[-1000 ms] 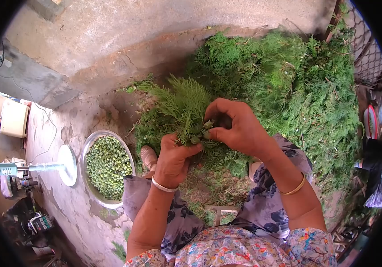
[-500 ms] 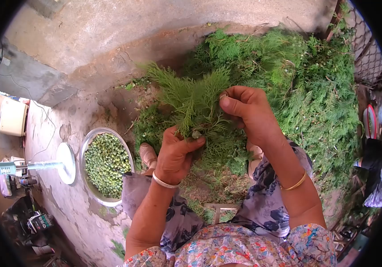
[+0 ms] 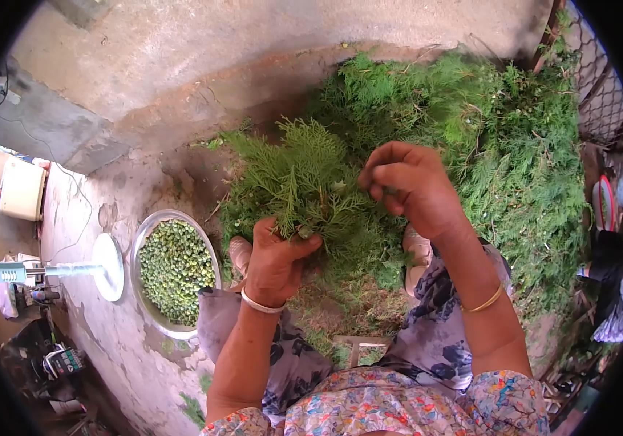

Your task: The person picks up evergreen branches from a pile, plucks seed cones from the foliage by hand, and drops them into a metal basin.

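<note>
My left hand (image 3: 275, 261) is closed around the base of a green arborvitae sprig (image 3: 293, 171), whose flat, feathery fronds fan out above my fingers. Close to that thumb a small pale-green cone (image 3: 304, 232) shows. To the right of the sprig, and apart from it, is my right hand (image 3: 413, 182). Its fingers are curled with thumb and forefinger together; whatever they may pinch is too small or hidden to name. Beneath both hands, cut greenery covers the ground between my feet. A wide metal basin (image 3: 135, 272) full of small green cones (image 3: 175, 272) stands to my left.
A large heap of cut arborvitae branches (image 3: 515, 160) fills the right side up to the wall (image 3: 217, 65). Left of the basin stands a pale-blue fan (image 3: 108, 267) on a round base. A wire mesh (image 3: 602, 80) borders the heap at far right.
My right hand has come away from the sprig, its fingers curling in. My left hand has shifted slightly left and down, and the fronds have turned with it.
</note>
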`<state>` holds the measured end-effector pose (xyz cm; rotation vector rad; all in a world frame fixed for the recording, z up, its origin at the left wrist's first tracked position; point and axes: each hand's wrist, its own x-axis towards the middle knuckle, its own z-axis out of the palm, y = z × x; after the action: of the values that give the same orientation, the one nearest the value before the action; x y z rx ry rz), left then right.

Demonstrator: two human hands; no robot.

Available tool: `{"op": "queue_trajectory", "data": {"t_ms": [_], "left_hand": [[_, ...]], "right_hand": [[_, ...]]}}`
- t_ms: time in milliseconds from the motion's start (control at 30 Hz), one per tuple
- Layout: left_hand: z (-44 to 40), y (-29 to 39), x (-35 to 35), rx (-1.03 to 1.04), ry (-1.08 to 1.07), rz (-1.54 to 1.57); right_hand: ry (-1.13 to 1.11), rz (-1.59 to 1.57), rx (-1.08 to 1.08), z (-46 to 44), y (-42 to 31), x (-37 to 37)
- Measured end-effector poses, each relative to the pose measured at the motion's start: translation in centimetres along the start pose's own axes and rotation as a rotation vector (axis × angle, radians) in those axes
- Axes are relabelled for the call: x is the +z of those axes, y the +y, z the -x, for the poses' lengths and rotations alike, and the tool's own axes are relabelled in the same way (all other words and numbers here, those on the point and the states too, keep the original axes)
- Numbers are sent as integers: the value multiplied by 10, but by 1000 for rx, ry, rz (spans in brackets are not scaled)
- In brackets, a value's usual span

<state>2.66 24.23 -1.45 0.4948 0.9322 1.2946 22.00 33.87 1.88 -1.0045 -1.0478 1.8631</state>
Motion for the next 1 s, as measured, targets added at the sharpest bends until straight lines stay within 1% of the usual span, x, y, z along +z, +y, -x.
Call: {"op": "queue_trajectory", "data": {"t_ms": [33,67,133,167,233,267,333,367,433,467,500,533,567,633,667,700,733,767,800,867,900,933,967,1000], "left_hand": [[-1,0,4,38,5,6],[-2,0,7,76,12,11],[-1,-1,9,74,3,-10],[-1,-2,10,74,-6,-29],[-3,-3,6,46,-22,-62],[-3,-3,4,17,-40,-94],[-3,-2,6,5,-39,-91],[-4,-2,8,-6,-40,-88],[-6,-3,11,20,-25,-58],[-7,-4,13,45,-13,-28],[-8,-6,15,43,-11,-27],[-9,-7,16,55,17,42],[-10,-8,17,69,44,111],[-10,-8,18,49,73,106],[-10,-8,17,27,100,100],[-7,-7,15,29,101,100],[-1,-6,11,23,46,129],[2,-6,9,16,-12,159],[0,-6,11,18,-12,160],[-2,-4,16,57,86,33],[-4,-3,12,59,91,34],[-5,-2,7,4,82,19],[-7,-2,4,-54,72,5],[-7,-2,5,-54,74,8]], "right_hand": [[-33,185,34,0,2,0],[-35,184,34,0,4,3],[-53,471,-83,1,7,11],[-54,471,-84,0,11,10],[-119,474,-166,-5,22,9],[-120,474,-164,-5,21,8],[-93,604,-116,-6,19,7],[-94,604,-115,-7,21,8],[49,448,-141,-8,28,11],[47,448,-138,-9,28,12],[111,345,-61,-10,28,12],[174,242,17,-10,28,12],[173,244,17,-11,28,12],[212,-70,72,-11,28,12],[208,-70,73,-17,26,2],[198,-320,52,-25,24,-17],[188,-570,30,-27,18,-25],[190,-569,28,-25,15,-29],[148,-558,-13,-22,9,-33],[99,-552,-45,-15,-3,-25],[77,-435,-25,-10,-8,-16],[56,-315,-6,-5,-9,-10],[55,-312,-3,-3,-7,-8],[7,-167,-6,0,-5,-7]]}}
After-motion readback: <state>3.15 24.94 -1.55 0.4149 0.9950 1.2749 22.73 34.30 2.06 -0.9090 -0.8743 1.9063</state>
